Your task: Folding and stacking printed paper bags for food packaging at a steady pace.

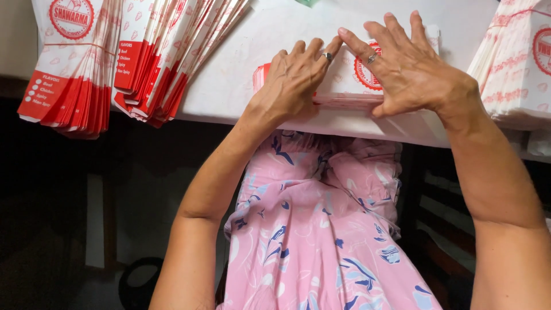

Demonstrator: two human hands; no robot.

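Two bare hands press down on a small stack of red-and-white paper bags at the near edge of a white table.

The left hand [295,77] lies flat with fingers together, covering the stack of paper bags [347,86] from the left; the right hand [402,66] is spread wide over its right side — index fingertips nearly meeting. Fanned bundles of bags [103,57] lie well to the left on the white table [229,80], another pile [516,69] to the right — a pink patterned dress [321,229] below.

A white worktop [229,86] carried fanned stacks of red-and-white paper sleeves [109,57] at its left, a small stack [344,86] near its front edge, another pile [516,63] right.
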